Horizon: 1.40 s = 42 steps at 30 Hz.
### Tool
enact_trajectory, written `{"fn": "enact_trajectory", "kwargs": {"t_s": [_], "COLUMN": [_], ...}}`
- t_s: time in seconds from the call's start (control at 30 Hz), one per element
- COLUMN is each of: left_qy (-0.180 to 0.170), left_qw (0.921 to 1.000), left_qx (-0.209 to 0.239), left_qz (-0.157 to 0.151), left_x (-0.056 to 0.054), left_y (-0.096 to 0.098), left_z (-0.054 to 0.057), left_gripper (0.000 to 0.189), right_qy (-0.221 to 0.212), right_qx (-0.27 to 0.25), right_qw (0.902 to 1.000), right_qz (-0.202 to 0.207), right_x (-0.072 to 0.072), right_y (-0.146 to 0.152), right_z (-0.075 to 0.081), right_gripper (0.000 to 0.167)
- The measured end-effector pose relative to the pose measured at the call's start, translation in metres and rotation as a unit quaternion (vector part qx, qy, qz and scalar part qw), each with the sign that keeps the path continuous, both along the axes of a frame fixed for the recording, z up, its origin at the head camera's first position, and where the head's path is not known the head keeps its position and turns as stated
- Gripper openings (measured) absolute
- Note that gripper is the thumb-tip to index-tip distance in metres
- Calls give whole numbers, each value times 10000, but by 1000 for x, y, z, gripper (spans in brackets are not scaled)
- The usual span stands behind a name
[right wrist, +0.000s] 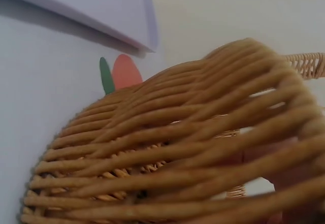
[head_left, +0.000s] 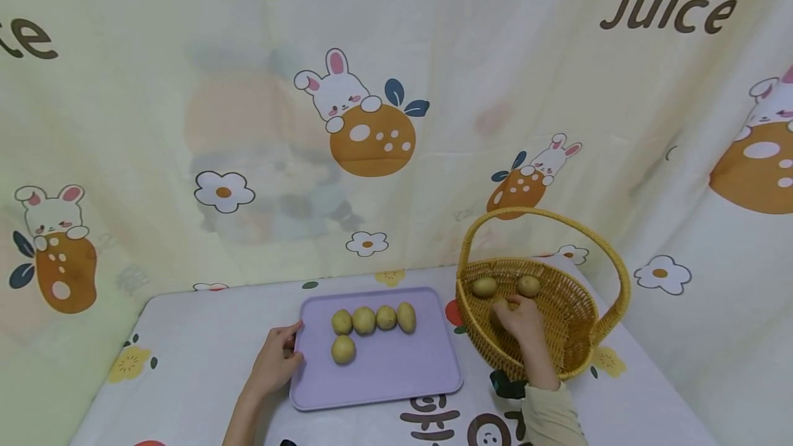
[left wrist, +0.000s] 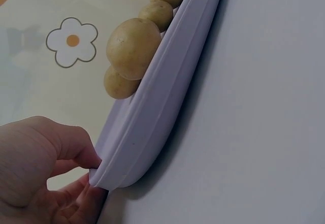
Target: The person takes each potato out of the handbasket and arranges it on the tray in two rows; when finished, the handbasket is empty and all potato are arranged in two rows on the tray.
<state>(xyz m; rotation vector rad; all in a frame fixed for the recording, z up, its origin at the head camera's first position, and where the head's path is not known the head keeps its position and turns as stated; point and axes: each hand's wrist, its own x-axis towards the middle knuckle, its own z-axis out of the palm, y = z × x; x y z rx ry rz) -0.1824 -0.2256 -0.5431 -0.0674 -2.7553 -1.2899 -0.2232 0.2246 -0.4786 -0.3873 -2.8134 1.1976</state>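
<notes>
Right now left hand (head_left: 273,363) pinches lilac tray (head_left: 405,367), lower centre of frame; right hand (head_left: 525,322) grips potato (head_left: 496,314) inside wicker basket (head_left: 562,322), lower right.

Well apart, the left hand (head_left: 272,363) pinches and the right hand (head_left: 523,320) grips.

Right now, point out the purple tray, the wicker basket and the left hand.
Purple tray (head_left: 403,367): head view, bare floor nearer the wearer than the potatoes (head_left: 363,321).
Wicker basket (head_left: 571,300): head view, inner wall, right side.
Left hand (head_left: 272,362): head view, back of the hand.
</notes>
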Motion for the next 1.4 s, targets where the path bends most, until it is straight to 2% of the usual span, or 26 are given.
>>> {"fn": "enact_trajectory", "kwargs": {"t_s": [0.13, 0.37, 0.5, 0.6, 0.83, 1.03, 1.2, 1.4], "left_qy": [-30, 211, 99, -7, -2, 19, 31, 10], "left_qw": [10000, 9998, 9999, 10000, 10000, 10000, 10000, 10000], "left_qx": [33, -36, 12, 34, 30, 38, 73, 58], "left_qz": [3, 59, 61, 45, 36, 17, 3, 2], "left_x": [0, -1, -1, -1, 0, -1, 0, 0], "left_y": [-1, 0, 0, 0, 0, 0, 0, 0], "left_z": [-1, -3, -2, -1, 1, -1, 0, 0], "left_gripper": [62, 61, 61, 61, 61, 61, 61, 61], "right_qy": [-44, -226, -308, -331, -236, -143, -18, 182], "right_qx": [-491, -1361, -1695, -2020, -2950, -3362, -3620, -3763], "right_qw": [9988, 9904, 9850, 9788, 9552, 9417, 9321, 9262], "right_qz": [2, -102, -69, 27, 28, 37, 82, 125], "right_x": [1, 4, 6, 8, 8, 4, 6, 11], "right_y": [-1, -3, -4, -6, -11, -13, -16, -28], "right_z": [0, 4, 7, 10, 15, 13, 19, 29], "right_gripper": [56, 55, 54, 55, 56, 57, 59, 54]}}
